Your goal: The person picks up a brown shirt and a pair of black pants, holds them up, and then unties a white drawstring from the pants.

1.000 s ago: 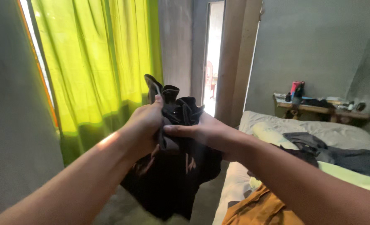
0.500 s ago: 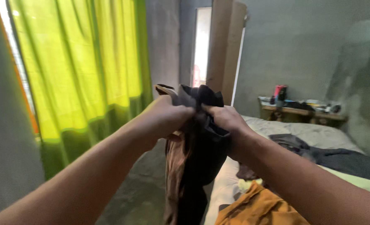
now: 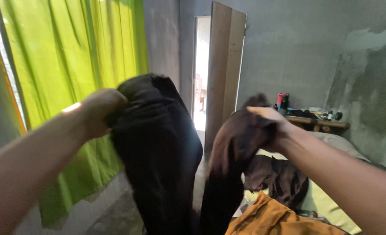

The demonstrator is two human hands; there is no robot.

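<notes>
I hold the dark garment up at chest height, left hand at 9 o'clock and right hand at 3, each grip closed on cloth, so it hangs clear of the bed.

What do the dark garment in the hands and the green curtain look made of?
Dark brown-black garment: soft matte woven cloth, likely cotton; it drapes limply from both hands. Bright green curtain: thin, light fabric, probably synthetic; daylight glows through its folds.

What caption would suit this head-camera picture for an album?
Left hand and right hand hold up a dark garment beside a green curtain, above a bed.
</notes>
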